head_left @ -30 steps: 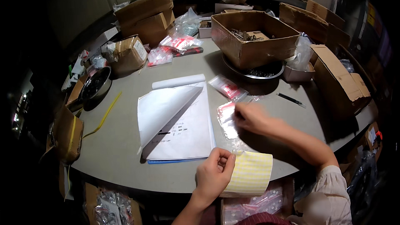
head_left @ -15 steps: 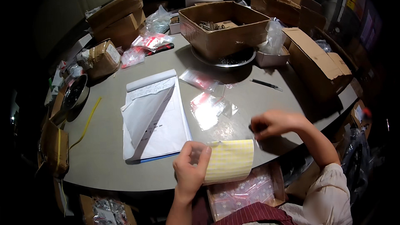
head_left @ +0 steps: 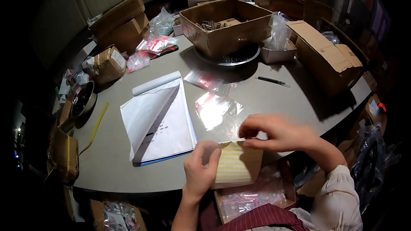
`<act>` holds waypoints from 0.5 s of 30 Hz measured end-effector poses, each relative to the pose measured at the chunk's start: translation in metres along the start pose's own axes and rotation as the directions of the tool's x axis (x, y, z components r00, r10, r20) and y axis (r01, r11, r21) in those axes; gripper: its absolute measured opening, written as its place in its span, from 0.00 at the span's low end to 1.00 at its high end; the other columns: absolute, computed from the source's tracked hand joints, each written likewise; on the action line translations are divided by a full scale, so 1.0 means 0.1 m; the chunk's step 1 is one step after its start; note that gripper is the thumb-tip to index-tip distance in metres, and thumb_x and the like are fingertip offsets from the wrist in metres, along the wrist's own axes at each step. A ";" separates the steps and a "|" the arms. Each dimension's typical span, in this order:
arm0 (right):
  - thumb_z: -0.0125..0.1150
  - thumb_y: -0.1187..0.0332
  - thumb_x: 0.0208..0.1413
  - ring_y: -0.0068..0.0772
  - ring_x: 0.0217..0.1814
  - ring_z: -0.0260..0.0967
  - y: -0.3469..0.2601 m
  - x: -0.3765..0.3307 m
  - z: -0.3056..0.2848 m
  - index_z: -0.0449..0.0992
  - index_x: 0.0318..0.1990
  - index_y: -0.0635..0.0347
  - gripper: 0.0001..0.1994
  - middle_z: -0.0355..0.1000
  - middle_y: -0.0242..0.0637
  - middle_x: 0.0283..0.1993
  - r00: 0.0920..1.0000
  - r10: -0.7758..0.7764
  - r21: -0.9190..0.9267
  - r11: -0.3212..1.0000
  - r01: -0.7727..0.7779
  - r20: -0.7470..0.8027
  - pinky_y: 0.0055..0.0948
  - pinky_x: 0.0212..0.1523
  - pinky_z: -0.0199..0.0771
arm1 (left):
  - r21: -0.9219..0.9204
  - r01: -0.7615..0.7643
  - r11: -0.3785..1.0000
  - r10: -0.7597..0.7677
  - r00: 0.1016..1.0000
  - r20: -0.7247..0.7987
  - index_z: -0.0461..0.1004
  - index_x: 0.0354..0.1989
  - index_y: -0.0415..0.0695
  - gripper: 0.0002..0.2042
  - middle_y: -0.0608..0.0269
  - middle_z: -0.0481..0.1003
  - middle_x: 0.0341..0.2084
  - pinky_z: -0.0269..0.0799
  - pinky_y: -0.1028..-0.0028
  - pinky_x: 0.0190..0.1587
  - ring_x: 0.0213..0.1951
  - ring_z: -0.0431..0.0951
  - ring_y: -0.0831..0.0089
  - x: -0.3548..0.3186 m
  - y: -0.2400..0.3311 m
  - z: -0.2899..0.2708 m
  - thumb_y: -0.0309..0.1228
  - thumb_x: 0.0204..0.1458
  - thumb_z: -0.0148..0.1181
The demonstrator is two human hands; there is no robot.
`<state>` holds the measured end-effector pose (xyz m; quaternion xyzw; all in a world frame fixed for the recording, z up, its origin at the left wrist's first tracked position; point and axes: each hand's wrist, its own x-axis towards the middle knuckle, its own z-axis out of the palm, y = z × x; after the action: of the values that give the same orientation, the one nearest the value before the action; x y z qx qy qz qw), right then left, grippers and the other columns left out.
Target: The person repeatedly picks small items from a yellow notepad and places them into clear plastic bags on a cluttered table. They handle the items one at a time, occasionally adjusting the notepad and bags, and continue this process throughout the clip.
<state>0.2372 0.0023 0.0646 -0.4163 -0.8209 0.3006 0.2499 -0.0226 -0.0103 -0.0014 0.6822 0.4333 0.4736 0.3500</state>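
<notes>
My left hand (head_left: pixel 200 169) is closed on the left edge of a sheet of small yellow stickers (head_left: pixel 236 169), thumb on its face. At the sheet's upper edge is my right hand (head_left: pixel 278 133), slightly blurred, its thumb and fingers pinched together on that edge. Whether a single sticker is between those fingertips cannot be made out. Under the sheet, partly covered by it, is an open carton (head_left: pixel 291 188) of small clear zip bags (head_left: pixel 252 199) with little round pieces in them. Flat zip bags (head_left: pixel 212 111) with red marks lie on the table beyond my hands.
A pad of papers (head_left: pixel 171 137) on a blue board, its top sheet curled, lies left of my hands. A black pen (head_left: pixel 272 81) lies to the right. At the back a cardboard box (head_left: pixel 231 38) rests on a metal bowl (head_left: pixel 239 63). Another carton (head_left: pixel 325 60) stands far right.
My right hand has moved left from beside the sticker sheet onto its upper edge. My left hand keeps its hold. The view has shifted slightly.
</notes>
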 end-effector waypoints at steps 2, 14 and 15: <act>0.66 0.65 0.60 0.48 0.43 0.78 0.10 0.13 0.16 0.77 0.50 0.61 0.14 0.78 0.45 0.40 0.999 -0.044 -0.003 0.999 0.044 0.018 0.41 0.47 0.78 | -0.024 0.014 1.000 -0.014 1.000 0.007 0.77 0.42 0.37 0.06 0.67 0.80 0.31 0.74 0.79 0.40 0.34 0.78 0.83 0.00 0.02 0.00 0.23 0.59 0.66; 0.71 0.73 0.56 0.43 0.42 0.74 0.25 0.18 0.47 0.78 0.44 0.61 0.10 0.76 0.41 0.43 0.962 -0.249 -0.173 0.958 0.227 -0.113 0.34 0.41 0.75 | -0.185 0.192 0.964 -0.187 0.981 0.044 0.77 0.42 0.37 0.05 0.67 0.80 0.30 0.74 0.80 0.36 0.32 0.78 0.84 -0.01 -0.07 -0.03 0.23 0.60 0.65; 0.70 0.75 0.55 0.49 0.46 0.73 0.22 0.17 0.46 0.78 0.44 0.61 0.11 0.75 0.42 0.46 0.952 -0.294 -0.264 0.928 0.263 -0.085 0.36 0.44 0.75 | -0.163 0.188 0.969 -0.183 0.982 0.041 0.77 0.42 0.37 0.06 0.65 0.81 0.30 0.74 0.79 0.34 0.31 0.79 0.82 -0.02 -0.09 -0.03 0.24 0.61 0.65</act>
<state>0.2095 0.0135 0.0201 -0.3411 -0.8859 0.1301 0.2861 -0.0279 -0.0088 -0.0089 0.6132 0.4495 0.4644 0.4541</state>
